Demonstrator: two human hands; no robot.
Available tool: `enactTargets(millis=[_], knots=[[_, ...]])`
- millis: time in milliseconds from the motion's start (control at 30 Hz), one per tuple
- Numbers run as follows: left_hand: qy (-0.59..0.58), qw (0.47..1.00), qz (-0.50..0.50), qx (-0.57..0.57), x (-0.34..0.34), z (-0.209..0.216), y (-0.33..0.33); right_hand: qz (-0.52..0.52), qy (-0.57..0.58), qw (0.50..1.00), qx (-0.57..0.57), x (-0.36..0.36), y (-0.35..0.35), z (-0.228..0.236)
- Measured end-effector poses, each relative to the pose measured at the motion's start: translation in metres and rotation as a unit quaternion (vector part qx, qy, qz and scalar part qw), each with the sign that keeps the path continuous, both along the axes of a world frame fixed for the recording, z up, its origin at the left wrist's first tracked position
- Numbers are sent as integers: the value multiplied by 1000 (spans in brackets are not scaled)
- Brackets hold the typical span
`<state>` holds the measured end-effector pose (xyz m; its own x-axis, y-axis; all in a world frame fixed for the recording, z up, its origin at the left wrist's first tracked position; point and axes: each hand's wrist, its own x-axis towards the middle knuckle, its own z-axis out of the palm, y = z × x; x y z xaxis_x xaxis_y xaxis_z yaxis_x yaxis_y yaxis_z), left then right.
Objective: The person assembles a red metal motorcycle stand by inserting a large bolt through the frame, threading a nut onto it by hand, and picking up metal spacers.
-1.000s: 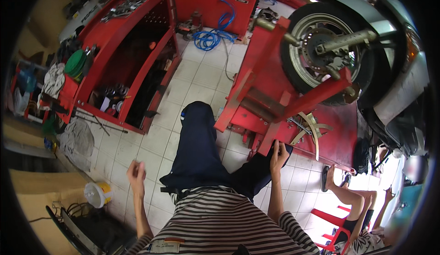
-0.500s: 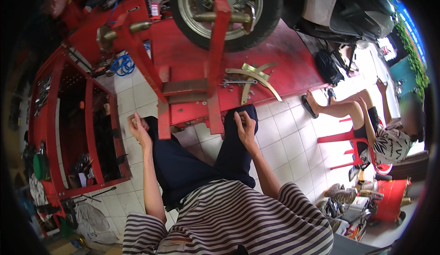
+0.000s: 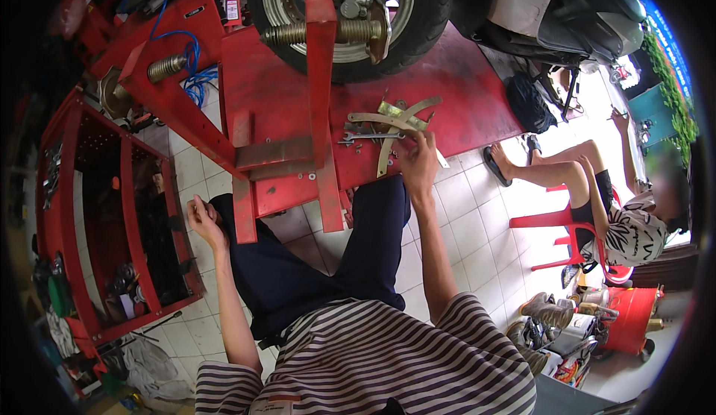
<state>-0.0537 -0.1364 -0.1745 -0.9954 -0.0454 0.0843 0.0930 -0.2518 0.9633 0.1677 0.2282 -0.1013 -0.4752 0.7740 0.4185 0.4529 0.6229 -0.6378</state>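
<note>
My right hand (image 3: 420, 167) reaches over the edge of the red platform (image 3: 477, 109), its fingers stretched toward a small pile of metal parts. In that pile a combination wrench (image 3: 373, 137) lies beside flat curved brass-coloured metal strips (image 3: 380, 119), which cross one another. My fingertips are at the wrench's right end and cover part of the longest strip; no object shows gripped in them. Beside my left knee, my left hand (image 3: 207, 219) hangs loosely open with nothing in it.
An upright red clamp frame (image 3: 321, 79) with threaded screws stands in front of a motorcycle wheel (image 3: 440, 35). Red shelving (image 3: 134, 221) is at left, with blue hose (image 3: 195, 79) behind it. At right a person sits on a red chair (image 3: 548, 221), near a red drum (image 3: 630, 322).
My right hand has moved from my right knee forward to the metal parts on the platform. My left hand stays by my left knee. The view has shifted slightly.
</note>
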Motion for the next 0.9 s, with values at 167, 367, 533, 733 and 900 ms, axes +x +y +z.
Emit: enactTargets(millis=[167,367,533,733,900], knots=[[3,1000,13,-29,-14,-7,-1,2,-114,993,36,7,38,3],[-8,1000,16,-18,-10,-10,7,57,-193,979,37,28,67,10],[4,999,-10,-34,-10,-6,13,71,-288,952,81,25,76,0],[13,999,9,-30,-2,-6,10,83,-261,955,115,49,71,5],[-5,1000,-4,-28,0,0,-1,69,-173,981,54,90,25,13]])
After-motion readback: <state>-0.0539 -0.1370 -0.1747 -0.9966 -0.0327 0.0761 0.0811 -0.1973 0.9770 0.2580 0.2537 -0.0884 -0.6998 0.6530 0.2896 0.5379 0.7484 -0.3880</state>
